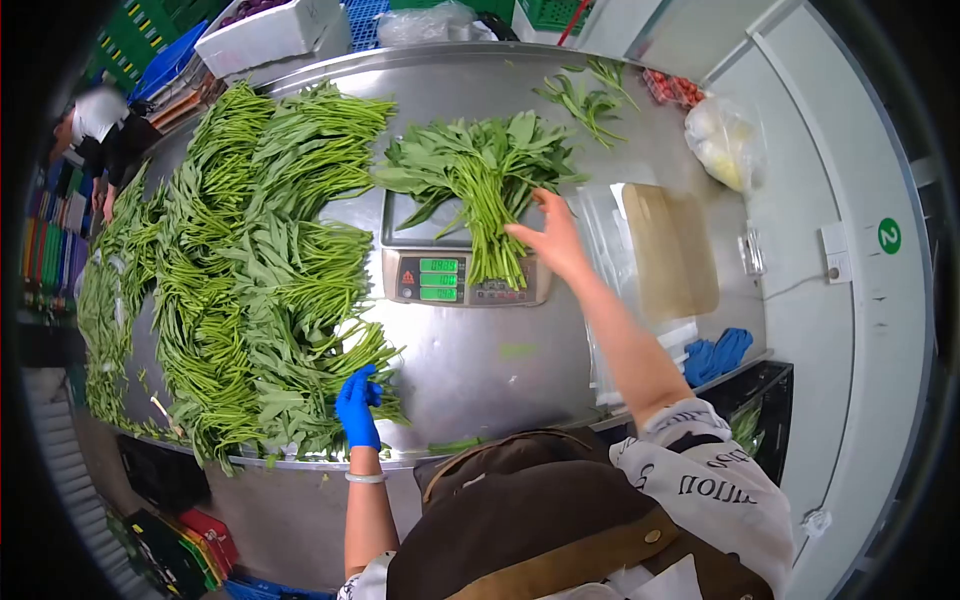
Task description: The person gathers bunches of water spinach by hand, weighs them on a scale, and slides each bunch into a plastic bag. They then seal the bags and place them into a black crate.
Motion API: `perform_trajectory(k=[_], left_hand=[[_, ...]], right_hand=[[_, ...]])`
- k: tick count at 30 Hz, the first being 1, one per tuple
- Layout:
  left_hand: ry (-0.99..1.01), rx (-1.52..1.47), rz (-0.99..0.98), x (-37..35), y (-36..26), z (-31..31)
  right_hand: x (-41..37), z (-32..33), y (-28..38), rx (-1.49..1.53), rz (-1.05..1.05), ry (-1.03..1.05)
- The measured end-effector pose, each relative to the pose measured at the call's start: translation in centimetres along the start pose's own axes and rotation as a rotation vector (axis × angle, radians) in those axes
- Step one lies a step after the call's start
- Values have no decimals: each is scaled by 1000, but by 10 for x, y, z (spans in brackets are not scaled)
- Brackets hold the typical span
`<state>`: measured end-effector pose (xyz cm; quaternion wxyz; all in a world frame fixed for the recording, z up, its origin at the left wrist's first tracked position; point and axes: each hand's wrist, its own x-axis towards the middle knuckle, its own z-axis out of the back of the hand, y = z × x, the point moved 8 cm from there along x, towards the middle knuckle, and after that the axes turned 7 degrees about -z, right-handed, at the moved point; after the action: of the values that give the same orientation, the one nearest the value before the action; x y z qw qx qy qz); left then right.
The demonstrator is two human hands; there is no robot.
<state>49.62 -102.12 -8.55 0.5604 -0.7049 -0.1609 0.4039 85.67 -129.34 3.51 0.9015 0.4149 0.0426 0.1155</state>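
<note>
A large bunch of long-stemmed leafy greens (490,200) lies across a digital scale (395,262), its stems hanging down over the front panel beside the lit green display. My bare right hand (552,238) is at the right side of this bunch, thumb and fingers spread, with the fingertips close to the stems. My left hand (357,408), in a blue glove, is at the near end of the piled greens (290,390), over the stem ends. Its fingers are curled together, and I cannot tell what they hold, if anything.
Rows of greens (210,330) cover the table's left half. To the right lie clear plastic bags and a brown sheet (672,250), a blue glove (718,355), a bag of pale produce (722,145) and red tomatoes (672,88). Another person (105,135) stands at the far left.
</note>
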Motion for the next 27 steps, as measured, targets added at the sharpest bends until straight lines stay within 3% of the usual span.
perform_trajectory(k=[1,3,7,13,16,20,22,24,27], left_hand=[[50,27,-31,-7,2,-9],[172,147,3,-20,13,-29],[417,414,-21,-42,63,-73],[764,779,-39,-84,81,-137],[745,798,-84,-91,81,-148],[642,540,52,-73,72,-152],[497,454,-86,-47,29,-159],[239,490,-239,-14,-16,-166],[208,378,-576,42,-82,-207]], right_hand=[[-12,18,-25,58,-17,0],[-39,56,-81,-375,47,-134],[-95,96,-214,-767,-257,-60],[-103,104,-292,-1022,-218,-59],[-93,110,-305,-1106,-97,-92],[-84,132,-279,-1045,-18,-35],[-93,144,-219,-936,-49,29],[-112,133,-189,-818,-48,221],[-144,89,-165,-600,-165,424]])
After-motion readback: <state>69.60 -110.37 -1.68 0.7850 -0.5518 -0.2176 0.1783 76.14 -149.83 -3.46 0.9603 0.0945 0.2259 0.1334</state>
